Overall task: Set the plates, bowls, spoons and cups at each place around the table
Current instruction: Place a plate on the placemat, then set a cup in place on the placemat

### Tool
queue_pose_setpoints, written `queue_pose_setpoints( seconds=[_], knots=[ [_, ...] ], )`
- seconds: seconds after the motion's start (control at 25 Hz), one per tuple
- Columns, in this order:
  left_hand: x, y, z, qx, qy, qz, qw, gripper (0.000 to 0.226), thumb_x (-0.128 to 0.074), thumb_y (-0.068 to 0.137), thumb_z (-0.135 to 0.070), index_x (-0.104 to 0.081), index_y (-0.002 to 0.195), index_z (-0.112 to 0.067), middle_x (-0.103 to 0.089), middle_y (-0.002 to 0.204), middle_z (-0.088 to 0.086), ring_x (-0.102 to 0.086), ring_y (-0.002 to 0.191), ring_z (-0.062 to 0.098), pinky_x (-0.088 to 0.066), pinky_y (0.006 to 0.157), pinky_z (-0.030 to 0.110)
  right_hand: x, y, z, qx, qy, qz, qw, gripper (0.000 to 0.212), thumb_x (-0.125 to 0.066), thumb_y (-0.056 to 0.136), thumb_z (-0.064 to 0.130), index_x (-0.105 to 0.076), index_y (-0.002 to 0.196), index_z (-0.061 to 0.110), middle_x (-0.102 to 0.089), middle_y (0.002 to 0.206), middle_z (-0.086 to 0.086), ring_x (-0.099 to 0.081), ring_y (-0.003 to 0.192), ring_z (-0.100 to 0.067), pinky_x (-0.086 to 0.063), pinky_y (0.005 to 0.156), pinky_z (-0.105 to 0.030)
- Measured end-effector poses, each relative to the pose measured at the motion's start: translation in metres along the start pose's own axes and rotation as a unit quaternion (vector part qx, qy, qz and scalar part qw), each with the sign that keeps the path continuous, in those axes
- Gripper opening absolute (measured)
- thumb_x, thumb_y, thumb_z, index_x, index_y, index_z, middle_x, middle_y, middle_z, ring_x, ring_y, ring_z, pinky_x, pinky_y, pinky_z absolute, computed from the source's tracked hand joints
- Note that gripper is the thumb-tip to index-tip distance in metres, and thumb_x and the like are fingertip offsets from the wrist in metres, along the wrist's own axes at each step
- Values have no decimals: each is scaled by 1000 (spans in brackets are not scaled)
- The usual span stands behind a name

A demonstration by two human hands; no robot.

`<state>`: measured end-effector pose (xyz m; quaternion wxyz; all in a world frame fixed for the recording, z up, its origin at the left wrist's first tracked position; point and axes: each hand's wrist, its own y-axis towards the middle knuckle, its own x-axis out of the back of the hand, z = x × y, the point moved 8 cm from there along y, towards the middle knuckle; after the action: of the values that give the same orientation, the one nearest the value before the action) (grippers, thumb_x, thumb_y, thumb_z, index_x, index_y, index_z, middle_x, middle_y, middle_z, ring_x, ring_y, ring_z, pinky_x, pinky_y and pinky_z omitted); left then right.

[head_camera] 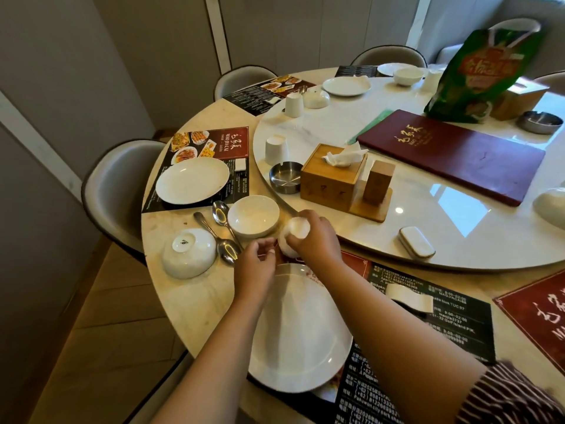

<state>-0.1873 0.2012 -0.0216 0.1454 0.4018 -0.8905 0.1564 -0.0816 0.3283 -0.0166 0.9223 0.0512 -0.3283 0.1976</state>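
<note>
My right hand grips a small white cup, held upside down just above the table beyond the near white plate. My left hand hovers beside the cup with its fingers apart, holding nothing. Left of the cup stands an upright white bowl. Two metal spoons lie next to it, and an overturned white bowl rests further left. A second white plate sits on the far-left placemat. Two more overturned cups stand on the turntable.
The marble turntable carries a wooden tissue box, steel ashtray, red menu, green bag and more plates and bowls at the back. Grey chairs ring the table's left and far side.
</note>
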Motion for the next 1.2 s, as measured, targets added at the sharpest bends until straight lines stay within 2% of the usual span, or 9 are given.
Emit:
queue_pose_setpoints(
  seconds=[0.08, 0.16, 0.28, 0.36, 0.48, 0.64, 0.8, 1.0, 1.2],
  knots=[
    [-8, -4, 5, 50, -51, 26, 997, 21, -50, 97, -18, -60, 115, -23, -71, 107, 2, -70, 87, 14, -56, 75, 27, 16, -12, -5, -1, 124, -18, 992, 54, -75, 79, 27, -48, 126, 29, -50, 129, 1, -51, 117, -22, -54, 85, -32],
    [-26, -17, 6, 123, -165, 85, 975, 22, -44, 101, -21, -59, 115, -15, -74, 96, 9, -74, 74, 17, -60, 64, 27, 32, -34, -10, -5, 229, -19, 973, 50, -76, 78, 24, -48, 119, 31, -50, 124, 4, -55, 113, -21, -59, 81, -38],
    [-44, -40, 0, 160, -254, 115, 947, 25, -44, 101, -26, -62, 113, -14, -74, 99, 14, -74, 87, 24, -61, 75, 35, 54, -73, -23, -18, 305, -4, 952, 50, -77, 77, 17, -47, 115, 29, -50, 121, 2, -58, 107, -19, -61, 75, -33],
    [-54, -54, -9, 126, -239, 123, 955, 23, -47, 100, -27, -64, 111, -17, -71, 107, 14, -71, 95, 26, -60, 80, 40, 75, -95, -39, -15, 274, -11, 961, 54, -79, 74, 16, -47, 115, 28, -50, 119, 5, -57, 107, -15, -60, 76, -30],
    [-79, -83, -35, 57, -187, 170, 966, 27, -59, 94, -26, -64, 119, -18, -69, 111, 5, -68, 99, 20, -60, 80, 37, 110, -121, -73, -22, 206, -27, 978, 66, -83, 70, 19, -46, 124, 32, -53, 121, 7, -54, 107, -8, -51, 79, -22],
    [-133, -120, -63, 3, -145, 242, 959, 21, -65, 89, -20, -69, 110, -22, -71, 111, 1, -67, 103, 17, -59, 85, 35, 159, -144, -114, -36, 162, -82, 983, 73, -85, 67, 18, -46, 127, 33, -57, 121, 8, -56, 105, -6, -50, 84, -24],
    [-189, -147, -67, -10, -134, 284, 949, 19, -65, 89, -16, -72, 97, -32, -73, 106, -3, -67, 104, 17, -56, 92, 40, 196, -153, -156, -66, 137, -140, 978, 68, -85, 66, 23, -49, 123, 31, -61, 116, 8, -59, 105, -9, -52, 84, -28],
    [-225, -160, -55, -12, -82, 298, 951, 29, -64, 89, -11, -70, 107, -31, -70, 112, -7, -64, 109, 14, -54, 95, 41, 204, -156, -193, -111, 128, -137, 976, 68, -83, 68, 17, -47, 125, 29, -61, 115, 6, -60, 105, -13, -53, 87, -33],
    [-228, -161, -47, -22, -55, 280, 958, 30, -67, 86, -14, -71, 95, -41, -67, 118, -5, -62, 112, 15, -54, 96, 40, 204, -157, -198, -116, 115, -117, 980, 67, -81, 71, 16, -44, 127, 25, -58, 118, 5, -56, 107, -13, -42, 75, -16]
  ],
)
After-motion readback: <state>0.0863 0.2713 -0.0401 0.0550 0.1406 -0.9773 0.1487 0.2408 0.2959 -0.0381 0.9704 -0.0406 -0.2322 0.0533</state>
